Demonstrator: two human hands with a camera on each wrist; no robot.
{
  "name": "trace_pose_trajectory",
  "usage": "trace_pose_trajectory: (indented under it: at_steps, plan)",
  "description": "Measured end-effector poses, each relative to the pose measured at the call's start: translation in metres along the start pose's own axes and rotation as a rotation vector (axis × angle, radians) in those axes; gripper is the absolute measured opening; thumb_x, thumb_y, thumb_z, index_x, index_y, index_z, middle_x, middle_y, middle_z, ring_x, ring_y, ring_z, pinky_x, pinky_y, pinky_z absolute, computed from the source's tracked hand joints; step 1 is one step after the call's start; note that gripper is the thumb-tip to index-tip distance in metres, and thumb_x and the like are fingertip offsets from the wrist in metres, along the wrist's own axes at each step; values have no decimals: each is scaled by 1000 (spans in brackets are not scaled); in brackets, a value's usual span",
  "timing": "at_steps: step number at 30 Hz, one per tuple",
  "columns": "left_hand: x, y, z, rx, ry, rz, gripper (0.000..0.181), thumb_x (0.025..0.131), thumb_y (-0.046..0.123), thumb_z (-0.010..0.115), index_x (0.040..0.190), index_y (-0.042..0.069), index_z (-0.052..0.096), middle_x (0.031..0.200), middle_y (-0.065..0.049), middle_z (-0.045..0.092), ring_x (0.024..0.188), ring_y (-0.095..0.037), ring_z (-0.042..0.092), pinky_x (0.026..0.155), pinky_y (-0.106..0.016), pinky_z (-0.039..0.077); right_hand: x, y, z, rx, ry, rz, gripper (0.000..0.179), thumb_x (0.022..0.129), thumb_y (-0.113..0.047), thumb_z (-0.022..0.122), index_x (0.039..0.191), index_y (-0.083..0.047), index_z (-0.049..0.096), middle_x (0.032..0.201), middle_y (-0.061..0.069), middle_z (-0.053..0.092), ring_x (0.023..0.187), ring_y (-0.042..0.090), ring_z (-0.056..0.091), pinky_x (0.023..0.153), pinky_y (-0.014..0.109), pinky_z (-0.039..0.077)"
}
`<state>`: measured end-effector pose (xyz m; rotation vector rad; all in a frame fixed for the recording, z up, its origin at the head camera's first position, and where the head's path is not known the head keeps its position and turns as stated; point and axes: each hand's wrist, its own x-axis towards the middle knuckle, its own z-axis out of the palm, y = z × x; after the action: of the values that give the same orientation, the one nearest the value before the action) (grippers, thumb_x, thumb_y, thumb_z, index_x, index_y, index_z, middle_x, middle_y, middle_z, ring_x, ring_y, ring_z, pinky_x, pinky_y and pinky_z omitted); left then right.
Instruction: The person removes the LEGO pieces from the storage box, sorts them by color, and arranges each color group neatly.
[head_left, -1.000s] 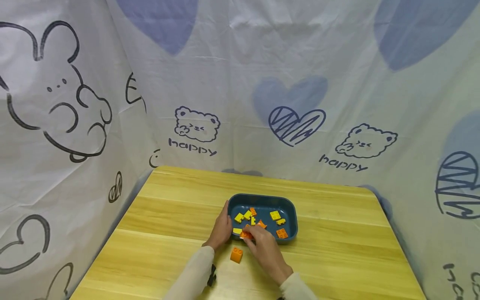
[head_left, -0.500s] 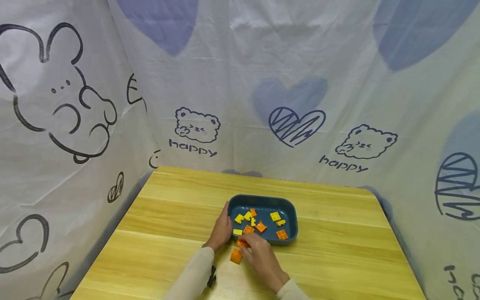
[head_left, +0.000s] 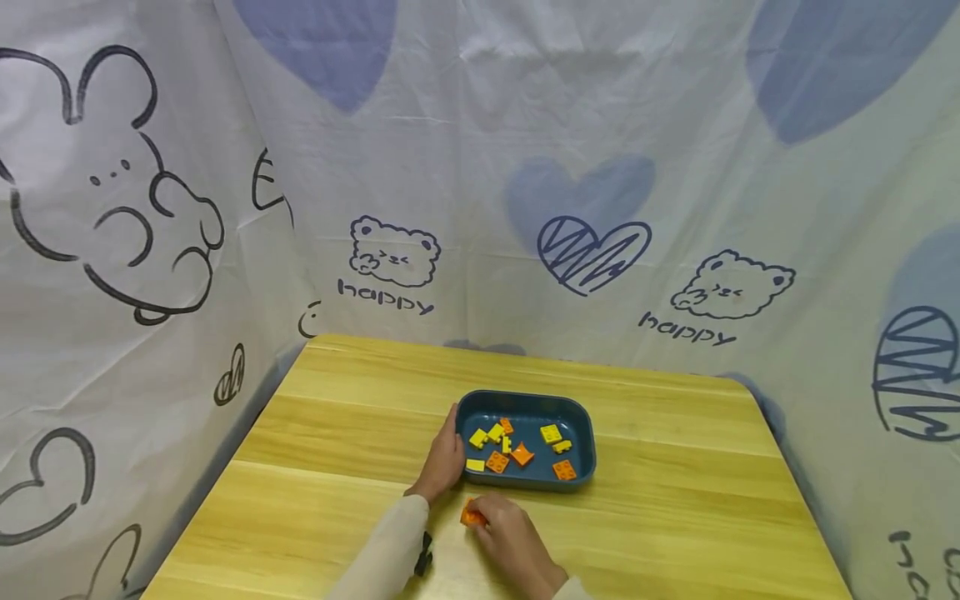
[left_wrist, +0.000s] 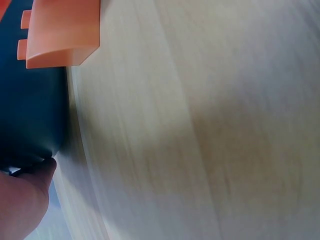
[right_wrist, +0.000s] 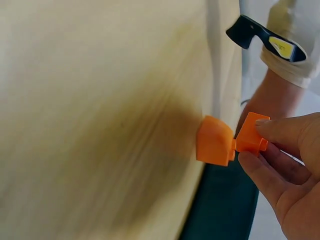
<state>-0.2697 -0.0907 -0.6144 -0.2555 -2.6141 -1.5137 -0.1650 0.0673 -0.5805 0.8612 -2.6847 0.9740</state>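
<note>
My right hand [head_left: 513, 537] pinches an orange toy brick [right_wrist: 254, 134] between thumb and fingers, just in front of the tray. Directly beneath it stands another orange toy brick [right_wrist: 215, 141] with a curved side, its studs facing the pinched one; the two are right at each other. The left wrist view shows the standing brick [left_wrist: 62, 35] close up. With fingers straight along its left side, my left hand [head_left: 438, 462] rests against the dark blue-green tray [head_left: 525, 398]. Its thumb [left_wrist: 42, 175] touches the tray's outer wall near the corner.
Inside the tray lie several yellow bricks [head_left: 551, 433] and orange bricks [head_left: 564, 470], including a curved orange piece [head_left: 522, 454]. The wooden table [head_left: 697, 467] is bordered by a printed white cloth [head_left: 480, 208] at the back and sides.
My right hand has carried the orange brick out of the tray, toward me, and down onto the orange brick standing on the table. The left hand and tray have stayed put.
</note>
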Motion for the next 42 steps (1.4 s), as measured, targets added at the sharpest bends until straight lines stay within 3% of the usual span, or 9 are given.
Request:
trace_pose_trajectory:
  at_steps: [10, 20, 28, 35, 42]
  plan:
    - [0, 2, -1, -7, -3, 7, 56, 105, -8, 36, 158, -15, 21, 160, -36, 31, 147, -48, 33, 120, -59, 29, -3, -2, 10, 37, -115, 34, 9, 91, -3, 78, 99, -7, 76, 98, -2, 72, 92, 7, 67, 79, 25, 59]
    - [1, 0, 0, -27, -13, -17, 56, 106, -6, 36, 159, -13, 20, 162, -33, 29, 149, -46, 32, 122, -57, 28, 0, 6, 17, 11, -123, 39, 7, 92, -5, 78, 98, -7, 75, 93, -3, 70, 88, 7, 66, 76, 24, 59]
    - [1, -1, 2, -38, -8, -35, 56, 105, -6, 36, 159, -12, 21, 162, -33, 30, 149, -46, 32, 121, -58, 28, 6, 13, 21, -5, -71, 19, 5, 92, -6, 77, 97, -6, 75, 92, -1, 70, 86, 9, 65, 74, 25, 58]
    - [0, -1, 1, -34, -15, -41, 56, 106, -6, 35, 160, -12, 20, 163, -32, 28, 150, -46, 31, 122, -58, 27, 5, 12, 23, -15, -130, 39, 8, 90, -3, 79, 97, -7, 75, 92, -3, 69, 86, 7, 64, 75, 25, 58]
    - [1, -2, 0, -44, -12, -52, 57, 106, -5, 35, 160, -11, 20, 163, -31, 28, 150, -45, 30, 122, -58, 27, 5, 12, 25, -18, -128, 39, 8, 90, -4, 79, 96, -8, 75, 91, -3, 70, 85, 6, 65, 75, 25, 58]
